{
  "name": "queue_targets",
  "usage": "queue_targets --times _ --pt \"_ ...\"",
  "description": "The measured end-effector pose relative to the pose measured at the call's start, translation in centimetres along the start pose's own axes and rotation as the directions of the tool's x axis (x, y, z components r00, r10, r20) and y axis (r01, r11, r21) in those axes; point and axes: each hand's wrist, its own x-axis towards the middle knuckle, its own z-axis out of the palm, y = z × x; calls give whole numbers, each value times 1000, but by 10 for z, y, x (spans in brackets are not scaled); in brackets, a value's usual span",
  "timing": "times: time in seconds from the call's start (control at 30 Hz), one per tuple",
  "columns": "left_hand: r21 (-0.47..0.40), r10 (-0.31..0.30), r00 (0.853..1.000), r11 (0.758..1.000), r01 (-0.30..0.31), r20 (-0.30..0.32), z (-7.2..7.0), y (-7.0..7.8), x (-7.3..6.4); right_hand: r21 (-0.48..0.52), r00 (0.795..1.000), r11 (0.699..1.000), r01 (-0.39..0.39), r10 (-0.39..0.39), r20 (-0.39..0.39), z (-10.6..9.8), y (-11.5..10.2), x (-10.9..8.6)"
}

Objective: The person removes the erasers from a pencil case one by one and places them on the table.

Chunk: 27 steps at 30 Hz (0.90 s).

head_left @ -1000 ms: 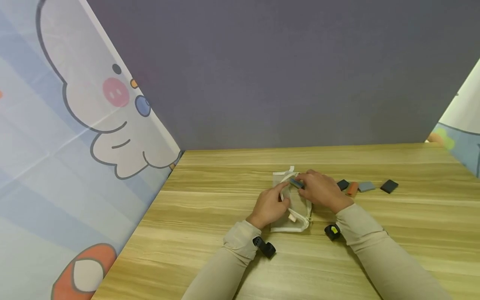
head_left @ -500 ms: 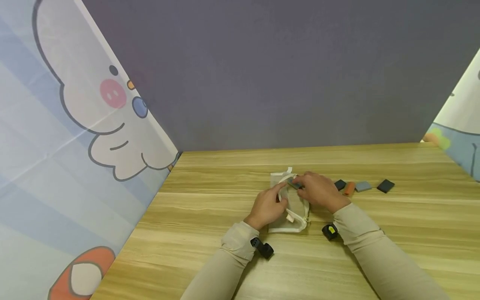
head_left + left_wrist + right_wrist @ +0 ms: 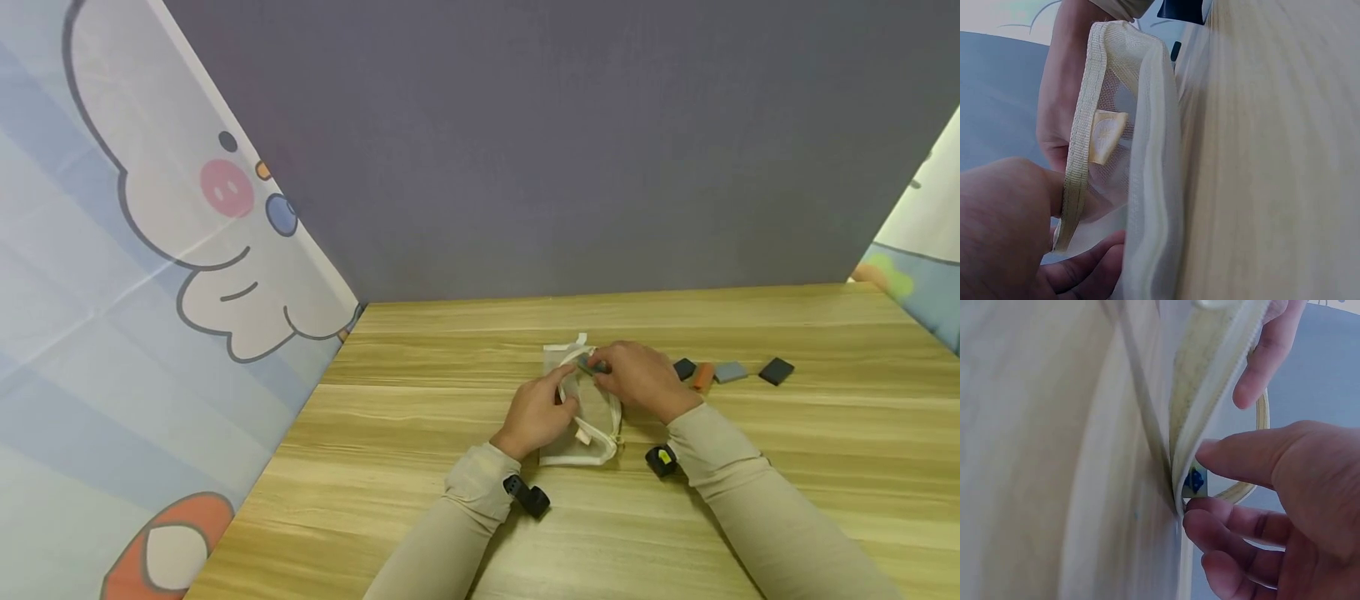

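A white mesh zip pouch (image 3: 592, 412) lies on the wooden table with its mouth spread. My left hand (image 3: 538, 412) grips the near-left edge of that mouth; in the left wrist view the zipper tape (image 3: 1082, 125) passes between thumb and fingers, and a small cream label (image 3: 1107, 136) hangs inside. At the far end of the mouth my right hand (image 3: 641, 379) pinches a small blue-grey flat block (image 3: 588, 365) between thumb and fingertips. The right wrist view shows the block's (image 3: 1195, 480) pale face with a dark blue mark, right beside the zipper edge; the fingers cover the rest.
To the right of the right hand lie a black flat block (image 3: 683, 369), an orange one (image 3: 702, 377), a light grey one (image 3: 730, 372) and another black one (image 3: 776, 371). A grey panel (image 3: 570, 167) stands behind the table (image 3: 420, 400), with a printed cloth (image 3: 150, 333) on the left.
The right fingers have lowered the blue-grey block slightly into the pouch's mouth, and less of it shows. The left hand keeps its hold. The head view has shifted a little.
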Motion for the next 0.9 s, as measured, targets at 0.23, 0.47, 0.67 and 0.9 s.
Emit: queue_targets --times 0.23,0.47,0.67,0.9 --pt "10 9 1000 1000 -8 -17 1 -1 2 23 1000 1000 -3 4 -16 0 1 1" --pt "8 3 1000 1000 -3 -10 2 -1 2 26 1000 1000 0 0 10 1 1 1" --pt "10 2 1000 1000 -2 -8 1 -1 1 39 999 999 -11 9 39 1 -1 2" --pt "14 -5 1000 1000 5 0 1 -2 2 30 998 1000 -6 4 67 -2 -4 1"
